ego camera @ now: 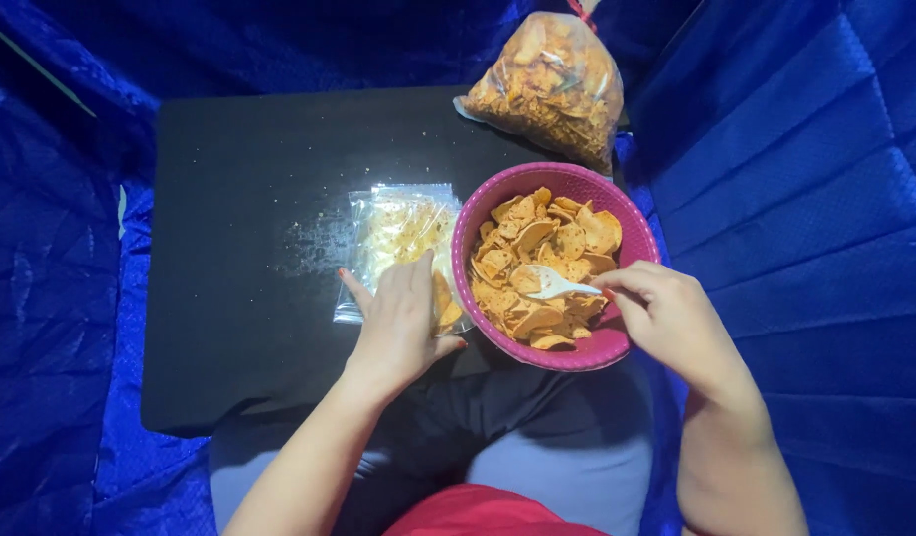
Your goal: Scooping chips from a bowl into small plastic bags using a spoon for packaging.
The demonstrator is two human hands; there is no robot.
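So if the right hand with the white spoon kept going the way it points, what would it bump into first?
The right hand points its spoon leftward into the pink bowl. It would probably push into the orange chips first, since the spoon tip already lies among them. Beyond them is the bowl's far wall.

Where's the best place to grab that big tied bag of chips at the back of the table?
Probably the bunched neck at the top of the big clear bag of chips, reached from the near side, over the pink bowl. The body is bulging and full of brittle chips; the tied neck is narrow enough for fingers to close around.
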